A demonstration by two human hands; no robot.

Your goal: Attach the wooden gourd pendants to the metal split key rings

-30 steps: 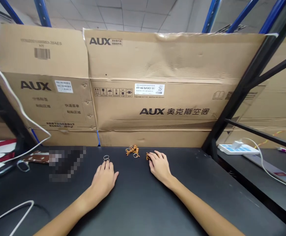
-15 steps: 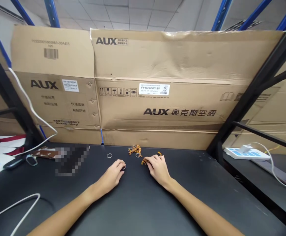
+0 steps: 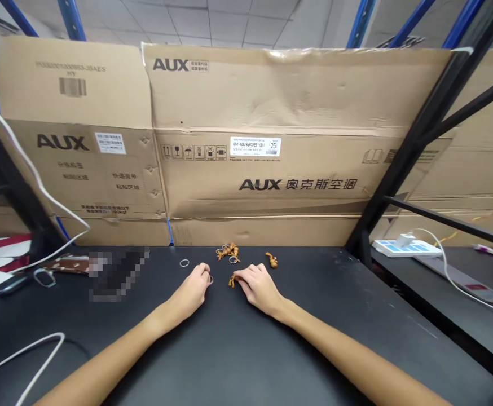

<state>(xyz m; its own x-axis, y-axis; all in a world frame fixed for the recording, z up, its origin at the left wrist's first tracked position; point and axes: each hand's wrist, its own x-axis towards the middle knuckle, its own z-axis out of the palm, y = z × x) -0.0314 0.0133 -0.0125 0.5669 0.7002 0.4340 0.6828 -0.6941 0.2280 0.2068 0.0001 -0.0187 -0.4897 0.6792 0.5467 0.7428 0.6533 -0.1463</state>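
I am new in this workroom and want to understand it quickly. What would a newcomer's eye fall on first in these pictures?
The large flattened AUX cardboard cartons stand upright behind the black tabletop. At the table's far edge lie small orange-brown trinkets. Nearer, the left hand is beside a metal ring, and the right hand is at a small brown piece.
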